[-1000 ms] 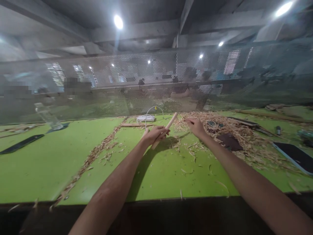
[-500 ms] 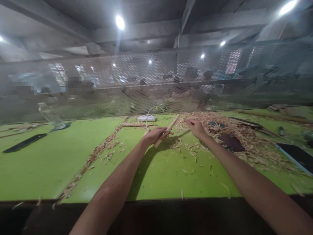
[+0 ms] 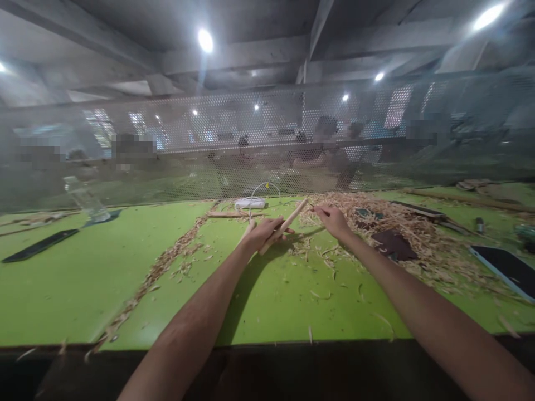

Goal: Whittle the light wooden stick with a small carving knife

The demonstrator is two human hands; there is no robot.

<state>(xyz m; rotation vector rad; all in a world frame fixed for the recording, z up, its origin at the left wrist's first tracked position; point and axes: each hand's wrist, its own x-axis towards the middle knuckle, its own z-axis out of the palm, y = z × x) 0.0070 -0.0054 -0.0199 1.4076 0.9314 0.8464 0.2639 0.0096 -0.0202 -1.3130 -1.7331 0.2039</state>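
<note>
My left hand [image 3: 261,234] is closed around a pale, slim wooden stick [image 3: 296,215], which slants up to the right above the green table [image 3: 267,301]. A second pale piece, like another stick, shows behind that wrist; I cannot tell whether the hand touches it. To the right, my right hand [image 3: 333,220] is closed in a pinch, apart from the stick's upper end. What its fingers hold, if anything, is too small to make out. Just beyond it spreads a heap of curled wood shavings [image 3: 401,223].
A white power strip [image 3: 249,204] with a looped cable sits before the mesh screen [image 3: 259,172]. A clear bottle [image 3: 90,200] and a dark flat phone-like object [image 3: 39,245] are left. On the right are a dark brown sheet [image 3: 394,245] and a phone [image 3: 507,270]. Blurred people show beyond the mesh.
My left hand and the stick have shifted slightly left, and the stick's lower end sits a little lower. My right hand has moved slightly left, still pinched.
</note>
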